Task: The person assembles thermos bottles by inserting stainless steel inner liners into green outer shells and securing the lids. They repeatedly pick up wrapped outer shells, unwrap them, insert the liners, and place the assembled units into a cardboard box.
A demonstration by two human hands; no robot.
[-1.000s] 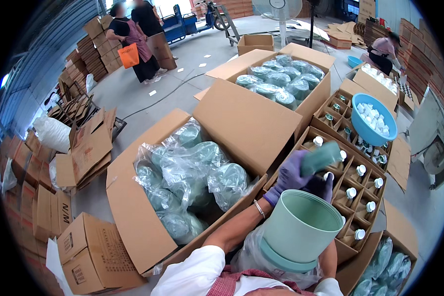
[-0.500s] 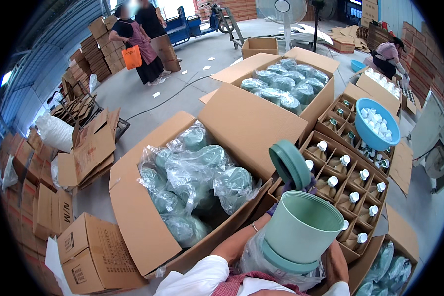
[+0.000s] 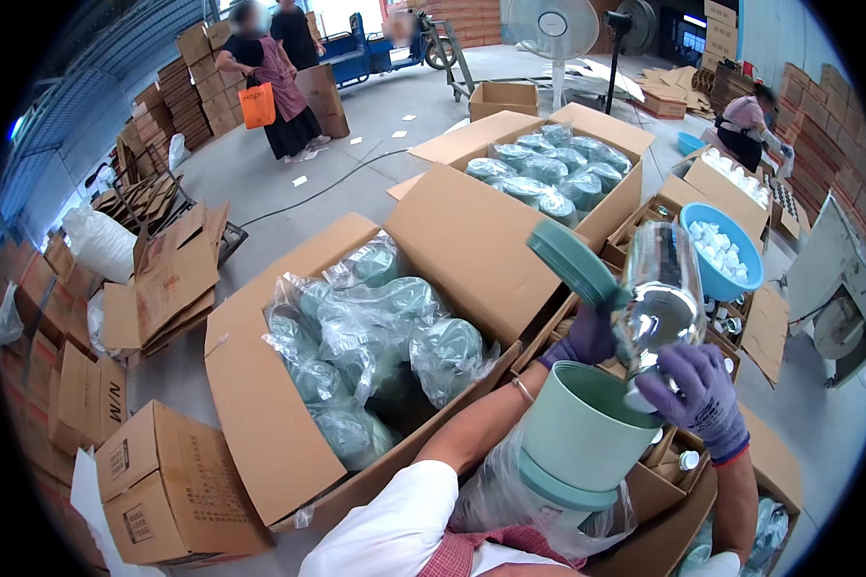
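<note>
My left hand (image 3: 589,337), in a purple glove, grips a dark green round lid (image 3: 575,263), tilted up behind the canister. With my right hand (image 3: 693,392), also purple-gloved, I hold a shiny silver bottle (image 3: 666,274) by its narrow neck end. The bottle is tilted upside down, and its white cap (image 3: 638,397) points into the mouth of a pale green canister (image 3: 587,423). That canister stands against my front with clear plastic film (image 3: 496,490) around its lower part. A darker green band (image 3: 568,486) rings its lower part. My left fingers are partly hidden behind the lid.
At left an open carton (image 3: 260,385) holds plastic-wrapped green canisters (image 3: 385,317); another carton (image 3: 592,207) of them stands behind. Partitioned boxes with white-capped bottles (image 3: 688,460) sit at right. A blue basin (image 3: 722,250) holds white caps. Other people work or stand farther off.
My right hand has come up from beside the canister and now holds the silver bottle over its mouth. The lid in my left hand has tipped flatter.
</note>
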